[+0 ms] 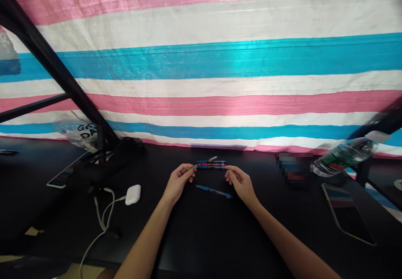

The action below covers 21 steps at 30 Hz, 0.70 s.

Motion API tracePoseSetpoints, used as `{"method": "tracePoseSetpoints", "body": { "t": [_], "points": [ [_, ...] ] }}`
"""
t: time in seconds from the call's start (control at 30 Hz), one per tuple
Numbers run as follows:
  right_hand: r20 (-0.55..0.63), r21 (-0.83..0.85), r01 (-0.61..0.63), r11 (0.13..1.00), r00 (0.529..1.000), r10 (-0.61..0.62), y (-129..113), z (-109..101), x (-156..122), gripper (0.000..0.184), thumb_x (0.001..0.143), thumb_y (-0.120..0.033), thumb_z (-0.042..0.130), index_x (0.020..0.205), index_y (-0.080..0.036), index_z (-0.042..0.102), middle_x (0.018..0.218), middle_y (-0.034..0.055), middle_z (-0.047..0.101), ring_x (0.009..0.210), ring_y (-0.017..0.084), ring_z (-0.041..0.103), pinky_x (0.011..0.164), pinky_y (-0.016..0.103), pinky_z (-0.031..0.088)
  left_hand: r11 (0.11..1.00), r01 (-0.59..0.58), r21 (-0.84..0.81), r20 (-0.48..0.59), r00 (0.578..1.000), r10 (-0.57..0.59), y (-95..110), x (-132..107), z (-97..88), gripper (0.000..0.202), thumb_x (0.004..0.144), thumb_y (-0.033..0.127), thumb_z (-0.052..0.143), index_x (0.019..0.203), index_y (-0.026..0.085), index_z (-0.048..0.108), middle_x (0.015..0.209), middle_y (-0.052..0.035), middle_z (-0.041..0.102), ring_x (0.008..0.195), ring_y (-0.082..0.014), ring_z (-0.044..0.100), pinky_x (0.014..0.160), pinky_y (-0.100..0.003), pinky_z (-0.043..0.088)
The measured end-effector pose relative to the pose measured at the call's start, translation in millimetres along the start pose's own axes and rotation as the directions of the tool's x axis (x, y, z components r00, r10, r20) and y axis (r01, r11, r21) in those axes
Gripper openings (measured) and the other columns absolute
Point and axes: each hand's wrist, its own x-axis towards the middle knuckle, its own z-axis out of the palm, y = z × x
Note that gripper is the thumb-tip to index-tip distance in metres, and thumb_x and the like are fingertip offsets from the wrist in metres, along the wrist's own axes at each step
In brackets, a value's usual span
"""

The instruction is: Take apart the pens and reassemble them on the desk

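Pens (pixel 212 165) | left hand (pixel 178 182) — pinching grey piece (pixel 194 167) | right hand (pixel 241 183) — curled by their right end, grip unclear

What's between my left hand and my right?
In the head view: grouped pens, a small pale piece at their far edge, and a loose pen nearer you.

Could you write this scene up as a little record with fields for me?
Pen row: several, lying side by side
Separate pen: blue, lying apart in the foreground
Left hand: pinching a small slender thing, too small to identify
Right hand: curled by the row's right end; contact unclear
Far left: white case
Far right: tilted bottle, phone
Surface: black table
Backdrop: striped sheet
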Motion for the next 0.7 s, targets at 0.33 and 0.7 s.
{"method": "tracePoseSetpoints", "body": {
  "t": [0.33,0.7],
  "points": [
    [-0.220,-0.702,0.037,0.712,0.939,-0.266,11,-13,3,0.019,0.080,-0.025,0.053,0.095,-0.019,0.060,0.089,0.0091,0.055,0.085,0.026,0.049,0.080,0.041,0.041,0.995,0.035,-0.094,-0.018,0.999,-0.037,4,-2,2.8,0.027,0.071,0.030,0.074,0.089,0.014,0.064,0.082,-0.0047,0.061,0.069,-0.0119,0.054,0.055,-0.023,0.041],
    [-0.227,-0.527,-0.036,0.849,0.969,-0.100,17,-17,6,0.020,0.084,-0.038,0.051,0.076,-0.020,0.055,0.075,0.0060,0.057,0.074,0.022,0.051,0.072,0.036,0.041,0.998,0.025,-0.057,-0.033,0.999,-0.027,2,-1,1.3,0.029,0.071,0.034,0.073,0.090,0.014,0.064,0.075,-0.0030,0.060,0.065,-0.0109,0.053,0.055,-0.023,0.041]
  ]
}}
